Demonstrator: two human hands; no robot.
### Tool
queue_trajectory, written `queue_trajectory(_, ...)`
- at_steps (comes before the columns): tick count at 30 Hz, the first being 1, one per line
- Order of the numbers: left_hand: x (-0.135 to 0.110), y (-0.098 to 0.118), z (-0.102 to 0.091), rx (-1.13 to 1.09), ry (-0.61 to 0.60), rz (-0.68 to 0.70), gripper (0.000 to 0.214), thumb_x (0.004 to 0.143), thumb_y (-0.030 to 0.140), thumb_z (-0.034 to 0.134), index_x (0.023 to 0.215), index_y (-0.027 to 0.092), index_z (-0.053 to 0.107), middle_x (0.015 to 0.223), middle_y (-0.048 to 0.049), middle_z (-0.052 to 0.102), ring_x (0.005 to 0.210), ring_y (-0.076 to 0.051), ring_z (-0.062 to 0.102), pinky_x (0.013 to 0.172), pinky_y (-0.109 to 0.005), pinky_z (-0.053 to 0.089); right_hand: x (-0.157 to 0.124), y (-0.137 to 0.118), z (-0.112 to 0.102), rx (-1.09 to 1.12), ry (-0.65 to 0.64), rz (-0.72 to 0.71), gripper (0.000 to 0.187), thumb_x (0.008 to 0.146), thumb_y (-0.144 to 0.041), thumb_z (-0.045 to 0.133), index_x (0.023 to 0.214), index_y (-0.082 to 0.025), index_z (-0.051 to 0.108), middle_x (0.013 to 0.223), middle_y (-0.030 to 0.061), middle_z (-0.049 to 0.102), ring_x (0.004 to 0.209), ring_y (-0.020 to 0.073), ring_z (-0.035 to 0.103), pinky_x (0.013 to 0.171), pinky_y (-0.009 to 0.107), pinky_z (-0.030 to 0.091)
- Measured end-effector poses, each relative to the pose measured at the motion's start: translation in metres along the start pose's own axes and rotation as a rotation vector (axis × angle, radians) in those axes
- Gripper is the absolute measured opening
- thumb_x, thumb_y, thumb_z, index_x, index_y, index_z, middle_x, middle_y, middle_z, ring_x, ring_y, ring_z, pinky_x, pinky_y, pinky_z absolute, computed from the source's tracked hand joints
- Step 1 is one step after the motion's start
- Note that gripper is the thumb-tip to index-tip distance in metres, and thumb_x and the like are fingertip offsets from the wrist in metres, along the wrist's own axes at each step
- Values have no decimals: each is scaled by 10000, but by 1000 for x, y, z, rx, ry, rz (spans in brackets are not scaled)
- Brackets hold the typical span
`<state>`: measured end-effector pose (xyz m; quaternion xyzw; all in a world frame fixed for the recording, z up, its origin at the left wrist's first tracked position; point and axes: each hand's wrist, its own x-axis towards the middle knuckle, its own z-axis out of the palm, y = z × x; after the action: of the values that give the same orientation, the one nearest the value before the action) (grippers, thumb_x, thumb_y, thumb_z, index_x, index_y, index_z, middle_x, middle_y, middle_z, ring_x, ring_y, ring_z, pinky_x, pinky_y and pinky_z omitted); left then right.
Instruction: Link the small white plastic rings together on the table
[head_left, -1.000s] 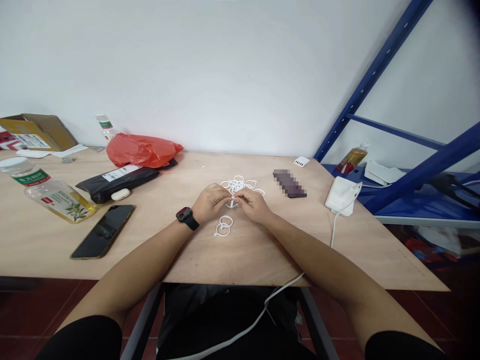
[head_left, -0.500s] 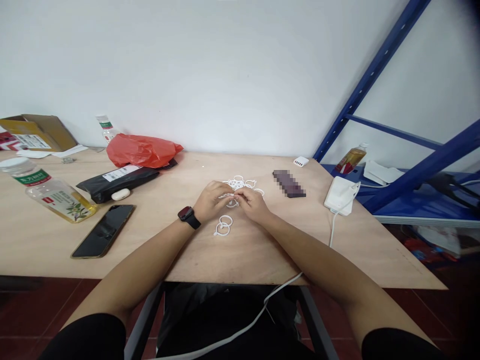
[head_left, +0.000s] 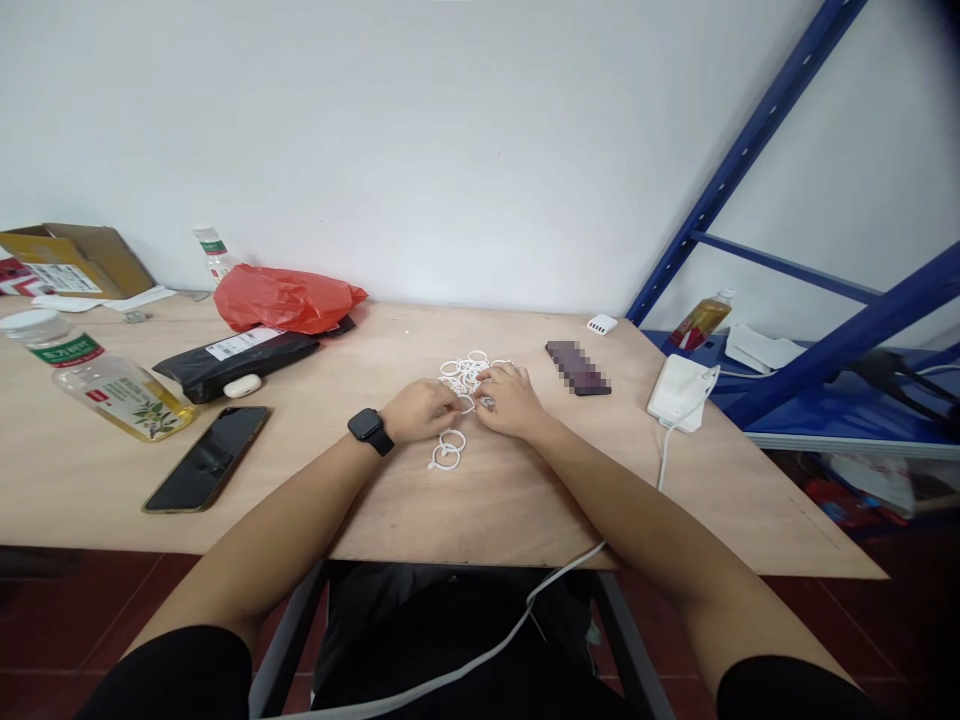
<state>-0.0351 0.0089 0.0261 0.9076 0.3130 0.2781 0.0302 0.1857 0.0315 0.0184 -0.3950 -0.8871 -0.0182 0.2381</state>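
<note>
My left hand, with a black watch on its wrist, is closed, its fingertips pinching a white ring. Facing it, my right hand reaches over the near right side of a pile of white rings. Its fingers are bent and apart over the pile, and part of a ring shows beneath them. Two more white rings with small tabs lie overlapping on the table, nearer to me than the pile.
On the wooden table a phone, a bottle, a black parcel and a red bag are at the left. A pixelated dark object and a white power strip with its cable are at the right, beside a blue rack.
My hands, which were together at the fingertips, have moved apart. The left has come down and slightly left with a ring; the right has spread its fingers over the pile.
</note>
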Motion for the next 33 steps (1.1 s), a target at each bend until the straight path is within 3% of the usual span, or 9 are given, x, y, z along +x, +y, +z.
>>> queue_trajectory(4,-2,4,4,-71,-137,42,120,819,217,567,742,186,654,728,-13,675,676,-140,606,677,-263,447,-1,-4,-2,-54,-56,-26,134,764,-267,647,840,-215,745,1190,82,633,1141,303,446,940,463,301)
queue_trajectory(8,-2,7,5,-76,-148,16,214,838,306,598,668,181,632,658,0,646,605,-120,576,617,-245,423,-1,-5,0,-37,-71,-66,127,787,-266,627,801,-215,742,1209,73,628,1132,292,447,943,458,292)
queue_trajectory(11,0,7,4,-25,-75,17,262,886,344,558,702,180,645,663,-15,649,632,-135,588,652,-261,445,-1,-5,3,-10,-11,-53,119,807,-254,616,817,-217,729,1159,70,655,1108,280,470,929,441,301)
queue_trajectory(16,2,2,5,23,163,-26,209,901,343,573,985,187,684,966,-82,694,886,-193,637,810,-330,492,-1,-7,4,79,131,-57,114,857,-255,595,898,-214,693,973,56,713,983,238,543,934,409,322)
queue_trajectory(20,0,0,8,26,171,-56,202,908,352,580,942,185,688,908,-68,702,840,-180,649,757,-308,483,-1,-10,5,180,194,-99,154,914,-294,555,910,-224,691,930,53,725,924,225,579,916,399,359)
queue_trajectory(26,-1,1,12,42,254,-111,215,890,390,616,874,178,653,765,-28,703,708,-160,650,714,-307,458,0,-7,4,307,187,-177,238,964,-338,493,1025,-238,701,977,69,732,921,232,601,891,412,416)
queue_trajectory(33,-1,2,12,28,303,-88,171,902,339,597,906,187,676,776,-23,728,696,-151,672,722,-302,472,0,-5,8,376,233,-199,245,975,-331,491,1044,-244,709,972,73,735,899,220,624,871,409,453)
